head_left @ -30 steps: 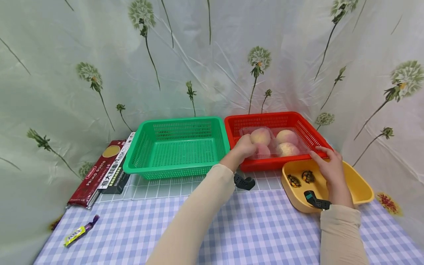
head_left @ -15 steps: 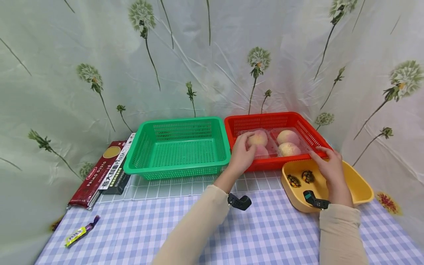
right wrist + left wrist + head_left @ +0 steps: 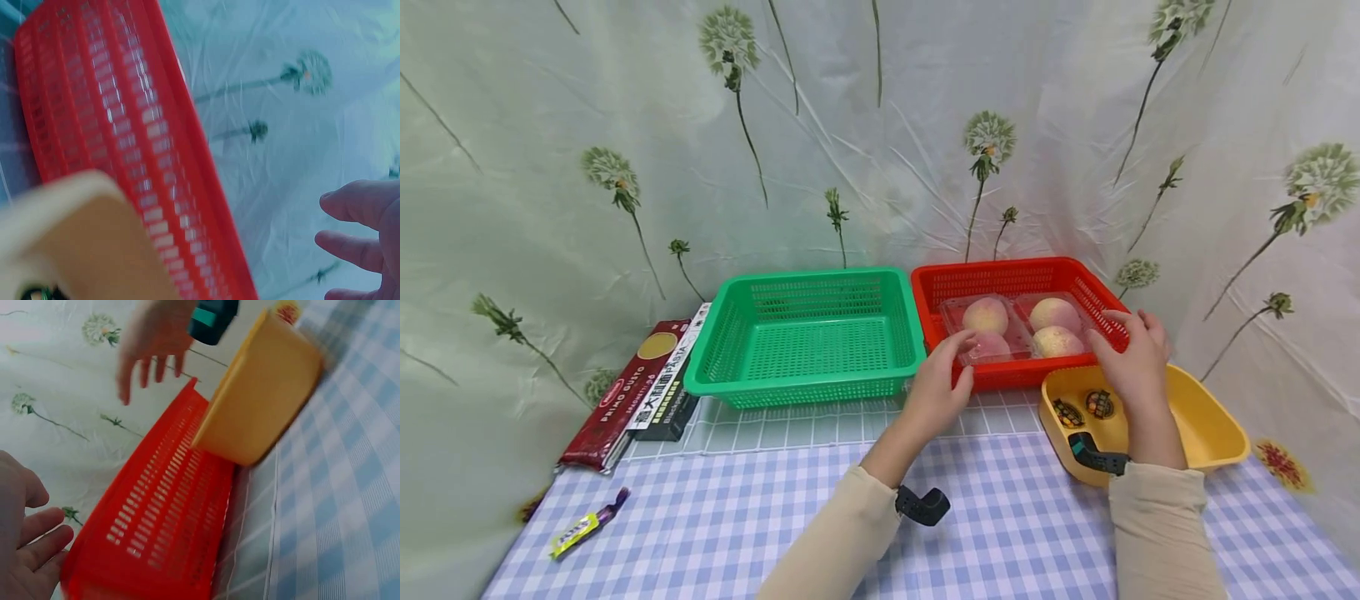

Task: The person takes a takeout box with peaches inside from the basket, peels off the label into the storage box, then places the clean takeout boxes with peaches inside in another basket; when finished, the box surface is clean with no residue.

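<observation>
Two clear plastic boxes of peaches lie side by side in the red basket [image 3: 1000, 379]. The left box [image 3: 1019, 333] and the right box of peaches [image 3: 1054, 315] each show two pinkish-yellow fruits. My left hand [image 3: 934, 390] is just off the basket's front left corner, fingers loosely spread, holding nothing; its fingertips overlap the left box's near edge in the head view. Over the basket's front right corner and the yellow bin [image 3: 1206, 417] hovers my right hand [image 3: 1135, 367], fingers relaxed and apart. The right wrist view shows its fingers [image 3: 353, 250] with nothing between them.
A green basket [image 3: 805, 385] stands left of the red one, both on a white wire rack [image 3: 790, 429]. Several pasta packs [image 3: 625, 400] lie at the far left, with a yellow-and-purple wrapped item [image 3: 587, 527] nearer. Two small turtle-patterned things [image 3: 1099, 404] lie in the yellow bin.
My left hand has let go of the left peach box, which now lies lower in the red basket, and drawn back toward me. The right hand has risen slightly and shifted left.
</observation>
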Action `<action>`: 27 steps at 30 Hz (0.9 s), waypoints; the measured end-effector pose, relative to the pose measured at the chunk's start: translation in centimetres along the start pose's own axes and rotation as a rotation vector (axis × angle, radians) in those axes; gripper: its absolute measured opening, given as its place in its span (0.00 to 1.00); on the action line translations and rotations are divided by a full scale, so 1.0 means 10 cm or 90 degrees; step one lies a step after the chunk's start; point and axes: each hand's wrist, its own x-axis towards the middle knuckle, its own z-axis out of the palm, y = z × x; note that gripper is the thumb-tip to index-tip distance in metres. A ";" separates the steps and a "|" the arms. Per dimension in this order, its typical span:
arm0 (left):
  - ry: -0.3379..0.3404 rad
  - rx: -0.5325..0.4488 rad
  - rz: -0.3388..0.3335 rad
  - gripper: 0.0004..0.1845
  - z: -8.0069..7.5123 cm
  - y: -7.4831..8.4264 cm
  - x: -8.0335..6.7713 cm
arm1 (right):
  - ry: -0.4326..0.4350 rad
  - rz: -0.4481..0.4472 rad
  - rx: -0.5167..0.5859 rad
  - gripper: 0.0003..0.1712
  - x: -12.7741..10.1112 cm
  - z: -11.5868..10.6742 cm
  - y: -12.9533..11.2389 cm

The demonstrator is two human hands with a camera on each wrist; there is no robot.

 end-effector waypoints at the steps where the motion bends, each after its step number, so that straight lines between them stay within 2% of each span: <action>1: -0.005 0.015 0.010 0.26 -0.03 -0.01 -0.03 | 0.002 -0.018 -0.001 0.32 -0.02 0.03 -0.04; 4: -0.011 0.059 0.033 0.27 -0.13 -0.02 -0.10 | -0.008 -0.059 -0.008 0.30 -0.07 0.13 -0.15; 6: 0.005 0.067 0.047 0.26 -0.21 -0.05 -0.14 | -0.017 -0.087 -0.016 0.29 -0.11 0.20 -0.21; 12: 0.125 0.082 0.109 0.21 -0.49 -0.24 -0.24 | -0.068 -0.185 -0.062 0.30 -0.20 0.44 -0.39; 14: 0.149 0.115 0.108 0.19 -0.61 -0.30 -0.26 | -0.089 -0.231 -0.098 0.31 -0.22 0.52 -0.43; 16: 0.154 0.155 0.092 0.17 -0.74 -0.36 -0.28 | -0.117 -0.271 -0.138 0.35 -0.24 0.59 -0.48; 20: 0.113 0.247 0.036 0.24 -0.97 -0.44 -0.29 | -0.175 -0.318 -0.191 0.42 -0.25 0.71 -0.55; 24: 0.040 0.352 -0.004 0.36 -1.15 -0.50 -0.33 | -0.208 -0.343 -0.213 0.47 -0.27 0.82 -0.64; 27: -0.016 0.422 -0.035 0.42 -1.24 -0.53 -0.38 | -0.213 -0.361 -0.221 0.50 -0.29 0.88 -0.72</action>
